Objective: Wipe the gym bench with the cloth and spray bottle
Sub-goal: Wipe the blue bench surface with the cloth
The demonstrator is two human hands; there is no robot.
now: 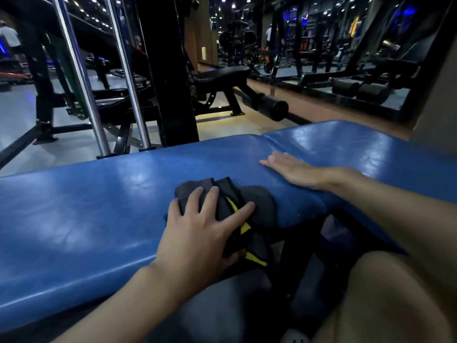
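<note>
Wiping step: the left hand [197, 233] presses the cloth [259, 206] onto the gym bench [86, 206], grip wide. The right hand [296, 172] braces, grip wide too. Next, probably sweep left.

The left hand [197, 233] is laid palm down on the cloth [257, 206], with its fingers spread and held nearly straight and the index finger stretched furthest to the right. The thumb is partly covered by a hanging fold and seems to be tucked beneath it. The bare left forearm [118, 300] is brought in from the lower left. The right hand [296, 172] is rested flat on the bench [86, 206], fingers straight, closed together and pointed left. The right forearm [385, 204] is extended in from the right edge. A bare knee [385, 293] is seen at lower right.
</note>
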